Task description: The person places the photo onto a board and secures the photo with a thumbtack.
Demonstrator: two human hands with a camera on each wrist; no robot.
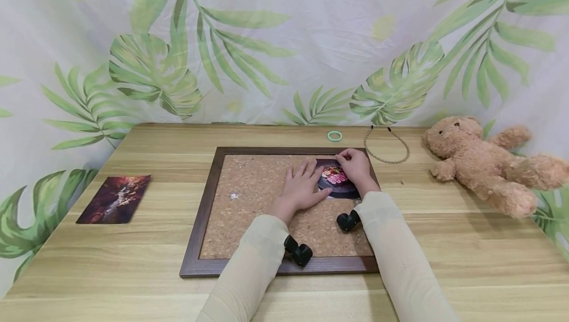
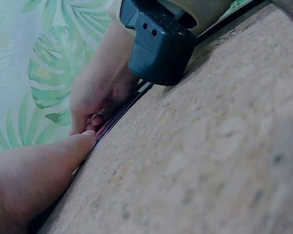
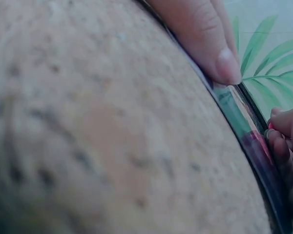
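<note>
A cork pinboard (image 1: 249,188) with a dark brown wooden frame (image 1: 199,228) lies flat on a wood-grain table (image 1: 164,248). A glossy photo print (image 1: 333,176), showing bright pink pieces on a round dark plate, lies on the upper right part of the pinboard, close to its far side.

The left hand (image 1: 304,186) rests palm down right of the pinboard's middle, its fingers spread and its thumb out to the side; fingertips and thumb touch the print's left side. The right hand (image 1: 357,168) is at the pinboard's far right corner, over the print's upper right part. Its fingers are curled, and thumb and fingertip pinch a small pink object (image 3: 269,128), too little exposed to identify.

Black wrist cameras (image 1: 299,252) sit at the cuffs of the cream sleeves (image 1: 395,248), both above the pinboard's near half. A small whitish patch (image 1: 233,196) shows on the pinboard's left half.

Well left of the pinboard lies a dark red print (image 1: 116,199) with a pale branching shape. Just beyond its far edge lies a mint-green ring (image 1: 335,136); past its far right corner, a chain (image 1: 391,162) with dark ends. Right of the pinboard, a tan teddy bear (image 1: 480,159) lies on its back. A leaf-patterned cloth (image 1: 320,40) hangs behind the pinboard.
</note>
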